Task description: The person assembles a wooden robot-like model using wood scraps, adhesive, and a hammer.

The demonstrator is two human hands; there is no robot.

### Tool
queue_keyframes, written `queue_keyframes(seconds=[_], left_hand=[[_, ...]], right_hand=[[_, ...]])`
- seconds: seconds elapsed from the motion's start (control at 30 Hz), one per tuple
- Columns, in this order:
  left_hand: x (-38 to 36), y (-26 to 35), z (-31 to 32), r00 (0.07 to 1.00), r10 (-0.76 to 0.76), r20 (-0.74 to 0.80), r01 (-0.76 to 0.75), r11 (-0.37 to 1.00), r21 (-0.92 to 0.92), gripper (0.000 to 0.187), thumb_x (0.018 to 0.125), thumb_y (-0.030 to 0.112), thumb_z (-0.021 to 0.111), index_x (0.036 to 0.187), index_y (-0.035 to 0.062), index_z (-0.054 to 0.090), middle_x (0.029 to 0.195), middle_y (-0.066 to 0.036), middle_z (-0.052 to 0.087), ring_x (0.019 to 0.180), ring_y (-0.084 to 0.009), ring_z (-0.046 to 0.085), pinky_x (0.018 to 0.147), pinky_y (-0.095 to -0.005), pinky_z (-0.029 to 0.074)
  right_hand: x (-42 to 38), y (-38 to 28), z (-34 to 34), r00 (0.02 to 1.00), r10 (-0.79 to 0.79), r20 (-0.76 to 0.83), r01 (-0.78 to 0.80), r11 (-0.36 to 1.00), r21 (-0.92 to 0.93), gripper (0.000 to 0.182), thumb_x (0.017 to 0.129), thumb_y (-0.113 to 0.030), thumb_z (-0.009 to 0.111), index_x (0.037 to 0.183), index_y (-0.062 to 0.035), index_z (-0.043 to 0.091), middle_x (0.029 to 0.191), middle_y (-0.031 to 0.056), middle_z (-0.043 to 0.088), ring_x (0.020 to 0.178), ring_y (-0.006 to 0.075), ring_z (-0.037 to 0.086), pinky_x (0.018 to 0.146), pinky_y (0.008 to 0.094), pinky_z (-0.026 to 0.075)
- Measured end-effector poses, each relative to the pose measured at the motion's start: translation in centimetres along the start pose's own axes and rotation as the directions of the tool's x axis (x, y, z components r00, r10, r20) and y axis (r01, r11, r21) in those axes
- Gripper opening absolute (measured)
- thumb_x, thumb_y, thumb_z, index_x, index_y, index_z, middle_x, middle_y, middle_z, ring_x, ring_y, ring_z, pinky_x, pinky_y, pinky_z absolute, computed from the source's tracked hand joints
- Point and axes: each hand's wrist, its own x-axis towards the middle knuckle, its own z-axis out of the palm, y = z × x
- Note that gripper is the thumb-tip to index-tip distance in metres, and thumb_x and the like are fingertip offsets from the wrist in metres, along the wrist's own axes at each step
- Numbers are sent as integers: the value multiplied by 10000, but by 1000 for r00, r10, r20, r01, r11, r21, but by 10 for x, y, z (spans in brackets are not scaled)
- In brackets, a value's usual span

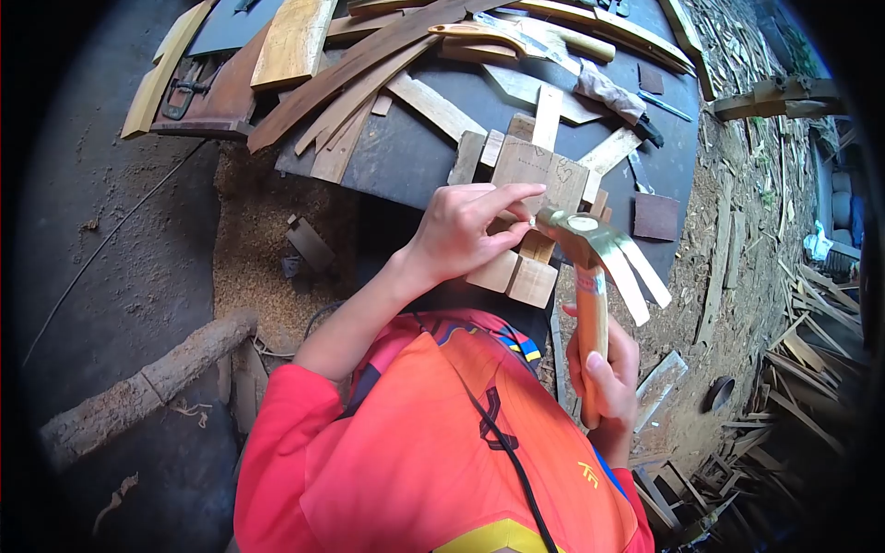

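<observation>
My right hand [607,373] is wrapped round the wooden handle of a claw hammer [592,318]. The hammer's metal head points left, its striking face right at my left fingertips and its claw curving down to the right. Thumb and forefinger of my left hand [466,226] pinch together over the wooden workpiece; a small bright spot shows there, but I cannot tell what they hold. This workpiece has a flat board [535,166] with dark pencil-like marks, and wooden blocks [512,275] at its near end. It lies at the near edge of the dark workbench.
Wood strips [359,83] and offcuts cover much of the workbench [406,175]. A wooden-handled tool [475,35], a cloth-wrapped tool [613,97] and sandpaper pieces [655,216] lie farther back. A log [152,392] rests at left; scrap wood [811,359] is heaped on the right.
</observation>
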Motion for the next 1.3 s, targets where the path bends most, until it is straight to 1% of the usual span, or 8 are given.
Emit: queue_keyframes(seconds=[0.2,0.33,0.37,0.5,0.63,0.77,1.17,1.3], left_hand=[[-1,-2,1,1000,-15,1,15,1000,-6,629,781,7,852,1384,141,733,917,-35,805,551,-105,545,511,-274,461],[-1,0,0,999,-38,-1,38,999,-20,615,793,13,853,1382,139,732,926,-22,813,544,-98,533,508,-270,454],[-2,0,1,999,-41,-2,41,999,-22,609,796,14,853,1381,137,732,926,-20,814,543,-96,530,508,-269,452],[-2,-1,2,999,-40,2,41,999,-27,595,806,16,853,1377,129,730,928,-17,818,537,-88,515,506,-263,448],[-2,-2,2,999,-51,-2,51,998,-40,598,808,14,852,1382,128,726,926,-16,818,530,-79,500,503,-257,440],[0,-1,1,998,-58,15,58,998,-36,610,802,10,855,1386,127,722,926,-13,819,525,-74,490,501,-254,430],[0,-2,2,997,-70,21,70,997,-33,627,786,-1,857,1384,130,724,919,-12,816,517,-82,475,509,-260,432],[0,0,1,997,-79,25,79,997,-18,632,784,0,864,1387,132,725,914,-17,811,530,-87,487,515,-264,442]], right_hand=[[2,-13,24,978,186,-97,-193,979,-63,838,988,-540,673,1475,124,515,728,30,561,470,56,453,437,234,339],[-13,-2,19,999,-28,-37,29,999,19,794,1022,-531,649,1490,97,521,703,27,548,467,59,455,424,226,330],[-15,-2,16,998,-58,-28,59,998,24,616,1048,-340,624,1504,67,552,765,-17,585,526,44,475,500,231,354],[0,-24,24,970,222,-98,-218,975,45,721,1039,-437,655,1484,117,533,755,-17,572,521,45,477,479,232,351],[-9,1,14,999,-29,-12,31,988,149,638,1064,-392,642,1513,51,547,743,-14,568,525,45,482,479,230,350],[-1,-15,22,978,188,-87,-185,982,47,625,1068,-366,616,1469,109,555,744,-11,569,517,37,485,482,225,345],[-5,4,16,997,-60,-39,63,995,75,590,1088,-348,600,1479,90,547,741,-11,579,506,42,494,492,224,370],[0,8,21,992,128,-11,-127,989,75,812,1035,-538,646,1489,117,492,746,40,547,455,67,471,421,218,351]])
